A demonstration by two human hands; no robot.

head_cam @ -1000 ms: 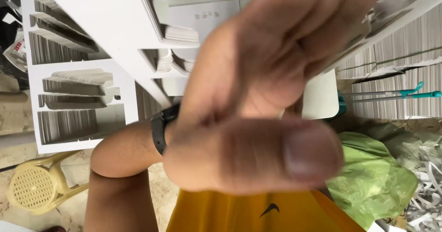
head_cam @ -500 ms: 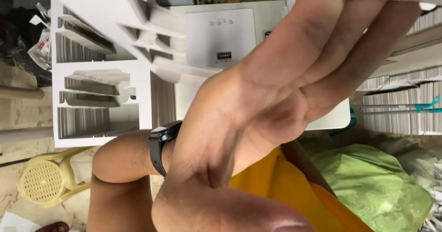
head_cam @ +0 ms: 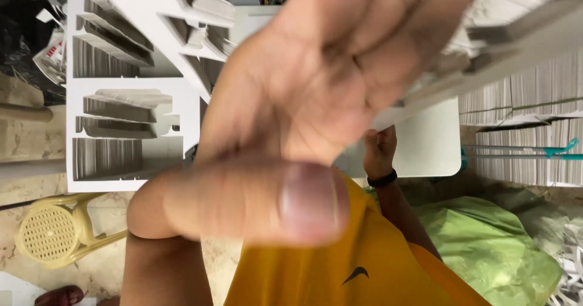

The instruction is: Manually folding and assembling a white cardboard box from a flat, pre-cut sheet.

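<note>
Right grip (head_cam: 378, 151) pinching white card sheet (head_cam: 425, 145)

This looks like a small paper or packaging workshop, perhaps a print-finishing room. Tall stacks of cut white sheets (head_cam: 534, 105) fill the right side, their edges showing as fine lines, with a teal strap (head_cam: 546, 151) across one stack. A white table (head_cam: 428, 145) holds die-cut white cardboard pieces (head_cam: 130, 108) with slots and flaps punched out. Below, on a mottled stone floor (head_cam: 24, 160), stand a pale yellow plastic stool (head_cam: 51, 233) and a crumpled green bag (head_cam: 486, 245), with paper offcuts (head_cam: 571, 263) at the right edge.
</note>
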